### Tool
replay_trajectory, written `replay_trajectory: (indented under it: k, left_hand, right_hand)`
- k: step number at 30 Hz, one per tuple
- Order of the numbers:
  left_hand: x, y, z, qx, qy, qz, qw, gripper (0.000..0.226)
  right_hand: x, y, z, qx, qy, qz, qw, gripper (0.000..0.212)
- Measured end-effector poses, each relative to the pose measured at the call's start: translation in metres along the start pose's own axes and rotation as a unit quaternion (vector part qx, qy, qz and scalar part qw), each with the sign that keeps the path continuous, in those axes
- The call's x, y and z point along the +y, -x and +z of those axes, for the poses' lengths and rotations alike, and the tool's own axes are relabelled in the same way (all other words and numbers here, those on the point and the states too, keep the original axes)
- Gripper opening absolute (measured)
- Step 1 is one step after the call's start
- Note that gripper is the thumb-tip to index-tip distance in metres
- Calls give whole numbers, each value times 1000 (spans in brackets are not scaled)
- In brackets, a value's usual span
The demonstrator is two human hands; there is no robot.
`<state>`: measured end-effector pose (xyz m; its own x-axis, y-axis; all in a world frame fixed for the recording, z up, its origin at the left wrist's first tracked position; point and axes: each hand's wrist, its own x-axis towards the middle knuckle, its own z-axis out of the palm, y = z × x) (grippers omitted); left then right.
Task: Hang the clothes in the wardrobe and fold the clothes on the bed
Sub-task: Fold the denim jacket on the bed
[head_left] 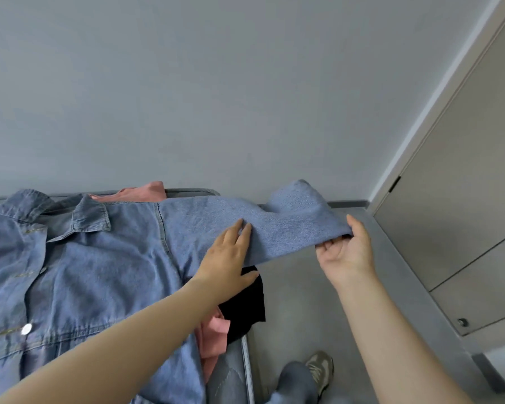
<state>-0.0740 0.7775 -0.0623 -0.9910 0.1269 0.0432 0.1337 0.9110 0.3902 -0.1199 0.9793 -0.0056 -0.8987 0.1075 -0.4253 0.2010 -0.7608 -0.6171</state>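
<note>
Nearest the camera, the person's shoe [321, 371] stood on the grey floor [298, 301], just beside the edge of the bed [241, 371]. On that edge a pink garment [213, 336] and a black garment [245, 301] lay bunched, partly covered by a denim shirt [99, 272].

The shirt lay front up across the bed. Its long axis ran from near to far, with the hem towards the person and the collar towards the far wall [216, 97]. A white button [27, 328] showed on the placket at the left.

The left hand [231, 255] lay flat with straight fingers on the shirt, pressing where the sleeve [274, 228] met the body. The sleeve stretched out sideways, across the shirt's axis. Its cuff end pointed right, past the bed edge and over the floor, towards the wardrobe [464, 228].

The right hand [347, 255] was turned palm up and pinched that cuff end, thumb on top and curled fingers beneath, holding it off the bed.

Farther back, more pink cloth showed behind the collar. The wardrobe doors were closed.
</note>
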Motion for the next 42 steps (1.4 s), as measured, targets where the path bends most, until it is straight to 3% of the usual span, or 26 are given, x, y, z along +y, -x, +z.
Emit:
replay_trajectory:
  k: [6, 11, 15, 16, 19, 24, 30, 33, 36, 38, 40, 42]
  left_hand:
    - [16, -4, 15, -6, -72, -24, 997, 48]
    - [15, 5, 10, -45, -110, -29, 992, 22]
    - [4, 17, -11, -98, -30, -60, 993, 11]
    - [0, 22, -18, -102, -11, -64, 993, 10]
    - [-18, 38, -41, -70, 10, -90, 993, 40]
    - [-55, 73, -78, 13, 78, -135, 988, 32]
    - [-126, 130, -108, 81, 131, -215, 964, 25]
    - [-160, 163, -112, 129, 212, -270, 930, 22]
    - [-186, 192, -111, 155, 301, -328, 882, 25]
    - [-200, 208, -109, 149, 335, -353, 860, 29]
    - [-210, 220, -103, 128, 336, -374, 855, 35]
    - [-214, 224, -95, 101, 299, -378, 870, 38]
  right_hand:
    - [-36, 10, -15, -35, 28, -103, 994, 16]
    - [-41, 24, -21, -45, 23, -114, 992, 26]
    - [-33, 36, -13, -56, 17, -108, 992, 32]
    - [-32, 40, -9, -60, 16, -106, 992, 30]
    - [-26, 52, 10, -77, 27, -103, 991, 26]
    - [4, 85, 49, -150, 79, -117, 978, 17]
    - [101, 134, 79, -233, 265, -145, 924, 7]
    - [162, 157, 75, -276, 353, -99, 889, 25]
    - [215, 169, 54, -324, 454, -12, 830, 6]
    - [236, 170, 40, -339, 508, 55, 790, 16]
    - [243, 170, 31, -326, 545, 77, 769, 20]
    - [241, 168, 26, -295, 558, 80, 772, 20]
